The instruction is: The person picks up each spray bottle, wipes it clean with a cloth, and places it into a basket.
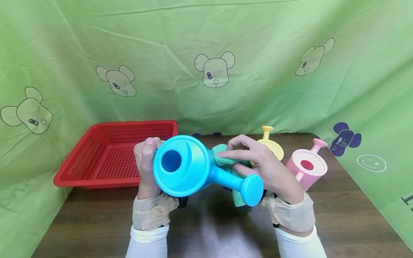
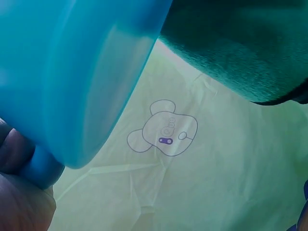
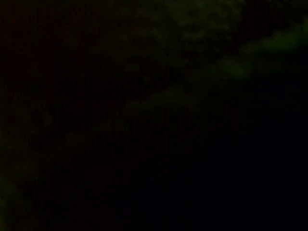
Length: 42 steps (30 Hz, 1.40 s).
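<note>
A blue watering can is held up over the table, tilted so its top faces me and its sprinkler head points to the lower right. My left hand grips it at the left side; in the left wrist view, fingers wrap its blue handle. With bent fingers, my right hand pinches a green cloth against the can's side, just above the spout. Part of the cloth hangs down behind the spout. The right wrist view is almost black.
A red plastic basket stands on the wooden table at the left. Behind and beyond my right hand are a yellow watering can and a pink one. A green printed curtain surrounds the table.
</note>
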Each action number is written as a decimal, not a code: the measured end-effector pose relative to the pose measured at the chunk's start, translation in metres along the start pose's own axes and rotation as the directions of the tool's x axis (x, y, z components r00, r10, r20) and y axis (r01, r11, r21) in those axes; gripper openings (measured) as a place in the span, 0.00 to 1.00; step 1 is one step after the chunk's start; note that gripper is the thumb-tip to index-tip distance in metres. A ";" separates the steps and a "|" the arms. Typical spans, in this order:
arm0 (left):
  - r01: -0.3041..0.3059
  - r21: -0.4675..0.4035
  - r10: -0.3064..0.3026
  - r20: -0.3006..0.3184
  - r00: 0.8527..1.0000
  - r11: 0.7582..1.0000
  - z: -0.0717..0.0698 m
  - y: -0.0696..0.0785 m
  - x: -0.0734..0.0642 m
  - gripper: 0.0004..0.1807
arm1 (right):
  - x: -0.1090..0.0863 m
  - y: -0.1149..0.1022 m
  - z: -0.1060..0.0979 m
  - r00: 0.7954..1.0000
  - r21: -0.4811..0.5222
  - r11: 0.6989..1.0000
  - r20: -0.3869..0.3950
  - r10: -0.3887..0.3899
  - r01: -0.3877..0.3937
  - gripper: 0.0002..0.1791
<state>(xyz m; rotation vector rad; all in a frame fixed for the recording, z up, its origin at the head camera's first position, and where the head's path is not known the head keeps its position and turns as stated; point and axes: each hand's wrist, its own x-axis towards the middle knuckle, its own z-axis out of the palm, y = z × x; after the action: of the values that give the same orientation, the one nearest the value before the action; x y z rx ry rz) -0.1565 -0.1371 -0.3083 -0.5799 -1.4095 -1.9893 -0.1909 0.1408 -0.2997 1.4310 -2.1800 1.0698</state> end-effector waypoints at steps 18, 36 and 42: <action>-0.243 -0.105 0.264 0.448 0.854 0.964 0.008 -0.014 0.003 0.19 | -0.001 -0.003 -0.015 0.977 -0.077 0.994 -0.196 -0.089 0.075 0.16; -0.395 0.097 0.258 0.613 0.747 0.914 0.030 -0.014 -0.004 0.21 | 0.000 -0.025 -0.015 0.934 0.051 0.948 -0.197 -0.298 0.314 0.14; -0.435 0.090 0.290 0.624 0.725 0.896 0.032 -0.010 -0.004 0.20 | 0.003 -0.026 -0.011 0.945 0.058 0.949 -0.129 -0.300 0.309 0.16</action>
<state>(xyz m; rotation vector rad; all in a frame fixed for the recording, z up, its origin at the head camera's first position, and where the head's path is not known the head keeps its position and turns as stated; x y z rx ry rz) -0.1608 -0.1038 -0.3071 -1.3531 -1.6896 -1.3381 -0.1707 0.1418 -0.2799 1.6288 -1.7789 1.1027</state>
